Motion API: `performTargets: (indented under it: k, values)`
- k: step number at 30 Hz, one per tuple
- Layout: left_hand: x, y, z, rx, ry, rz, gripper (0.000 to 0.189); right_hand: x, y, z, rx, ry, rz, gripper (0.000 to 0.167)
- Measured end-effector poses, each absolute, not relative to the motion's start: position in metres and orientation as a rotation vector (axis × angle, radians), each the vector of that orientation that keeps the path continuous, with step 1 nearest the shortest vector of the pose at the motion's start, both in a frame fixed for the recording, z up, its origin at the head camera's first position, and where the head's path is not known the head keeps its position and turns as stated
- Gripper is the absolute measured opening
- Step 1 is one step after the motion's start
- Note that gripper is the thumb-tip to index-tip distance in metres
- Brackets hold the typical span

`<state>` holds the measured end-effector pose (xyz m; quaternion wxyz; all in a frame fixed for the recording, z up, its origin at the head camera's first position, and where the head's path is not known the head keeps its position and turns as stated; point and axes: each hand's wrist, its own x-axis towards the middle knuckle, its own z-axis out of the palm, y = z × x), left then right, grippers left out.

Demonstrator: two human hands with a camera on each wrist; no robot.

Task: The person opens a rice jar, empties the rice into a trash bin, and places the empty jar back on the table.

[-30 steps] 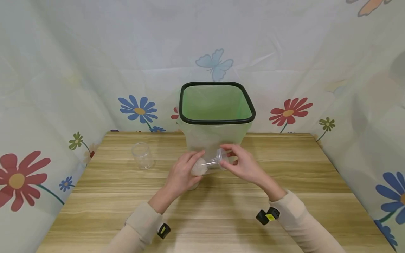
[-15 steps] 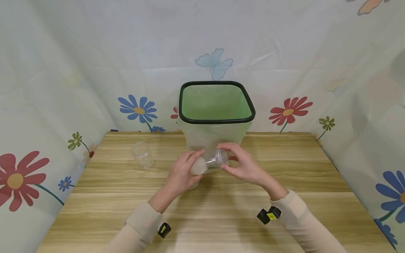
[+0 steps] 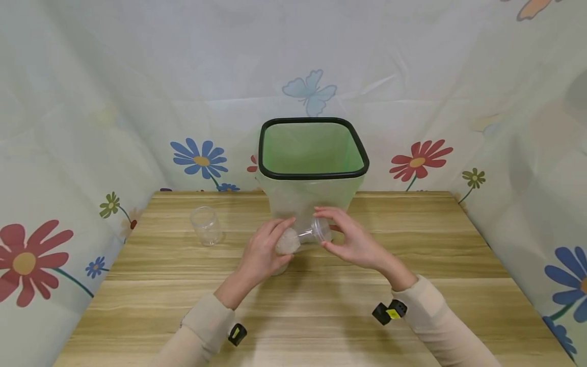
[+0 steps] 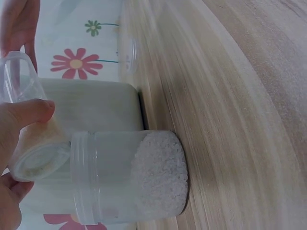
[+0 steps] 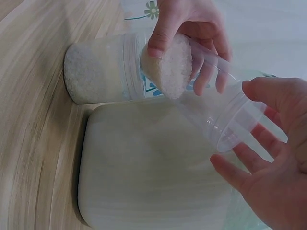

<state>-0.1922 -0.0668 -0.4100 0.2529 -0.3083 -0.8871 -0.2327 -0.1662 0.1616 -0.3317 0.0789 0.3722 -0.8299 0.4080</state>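
My left hand (image 3: 263, 247) grips the lower end of a clear plastic jar (image 5: 211, 110) tilted nearly on its side. White grains (image 5: 175, 67) are heaped at its bottom end, beside the left thumb. Around the jar's threaded mouth my right hand (image 3: 353, 239) has its thumb and fingers, holding the rim from the right. A second clear jar (image 4: 115, 177), part filled with white grains, stands upright on the table below the left hand. In the head view the left hand hides most of this second jar.
A pale green bin (image 3: 316, 191) with a black rim stands just behind the hands. An empty clear cup (image 3: 206, 227) is to the left on the wooden table (image 3: 302, 316). Flower-printed cloth (image 3: 206, 61) encloses the back and sides.
Over the last second my right hand's thumb and fingers have shifted slightly at the rim, and the mouth has turned a little. The left hand stays nearly still.
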Motion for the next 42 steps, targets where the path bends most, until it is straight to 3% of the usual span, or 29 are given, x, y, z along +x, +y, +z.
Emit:
performTargets:
  k: [5,13,17,42]
  values:
    - [-0.194,-0.068,-0.411,-0.853,-2.384,-0.623,0.085,-0.169,0.162,-0.336,1.090,-2.490,1.218,0.056]
    - [-0.194,-0.067,-0.410,-0.865,-2.355,-0.573,0.086,-0.188,0.165,-0.362,0.678,-2.674,1.224,0.053]
    - [-0.193,-0.066,-0.410,-0.868,-2.362,-0.559,0.085,-0.189,0.165,-0.361,0.627,-2.741,1.180,0.051]
    - [-0.192,-0.064,-0.412,-0.853,-2.359,-0.598,0.084,-0.187,0.171,-0.366,1.036,-2.528,1.270,0.059]
